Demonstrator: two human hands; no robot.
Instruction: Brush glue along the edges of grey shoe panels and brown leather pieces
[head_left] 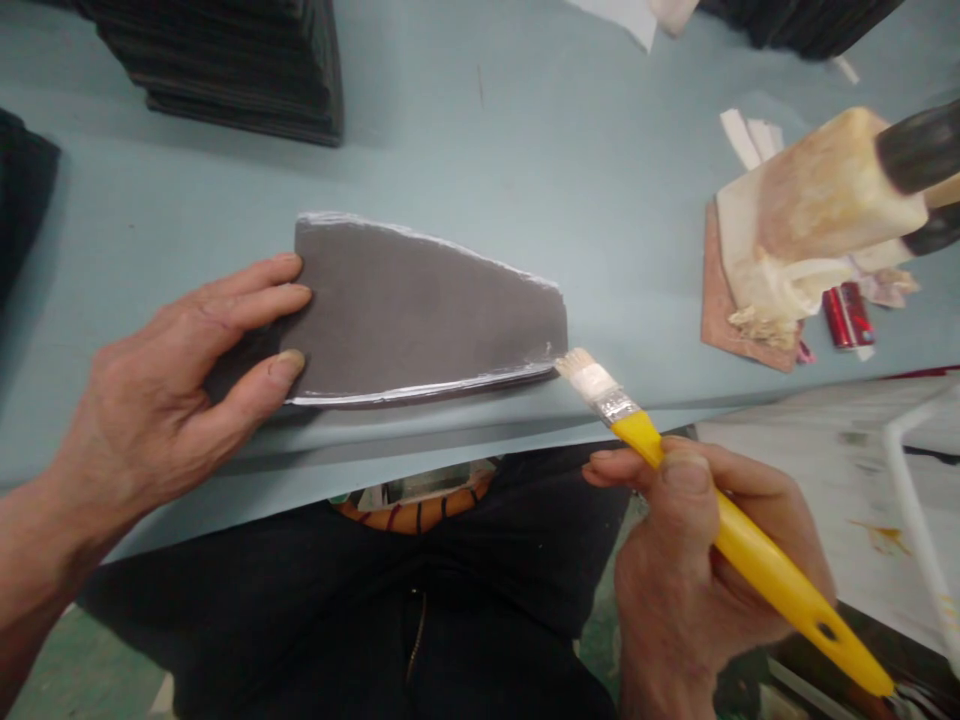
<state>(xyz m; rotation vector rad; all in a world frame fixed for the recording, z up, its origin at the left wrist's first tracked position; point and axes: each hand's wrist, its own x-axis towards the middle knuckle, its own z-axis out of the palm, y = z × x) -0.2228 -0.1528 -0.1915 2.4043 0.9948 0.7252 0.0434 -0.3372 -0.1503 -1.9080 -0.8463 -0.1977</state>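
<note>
A dark grey flat panel (427, 310) lies on the table, narrower at its right end. White streaks run along its upper and lower long edges, and another dark layer shows just beneath its lower edge. My left hand (187, 360) rests at the panel's left end, thumb and fingers spread, their tips touching its edge. In my right hand (697, 540) is a paintbrush (780, 565) with a yellow handle. Its pale bristles, coated in white, touch the panel's lower right corner. My right fingers are wrapped round the handle.
Dark stacked pieces (240, 70) stand at upper left, with another stack (802, 20) at upper right. A stained whitish container (810, 190) with dark handles sticking out sits on a brown board (716, 310). Beside it lies a red can (849, 316). The table edge runs close below the panel.
</note>
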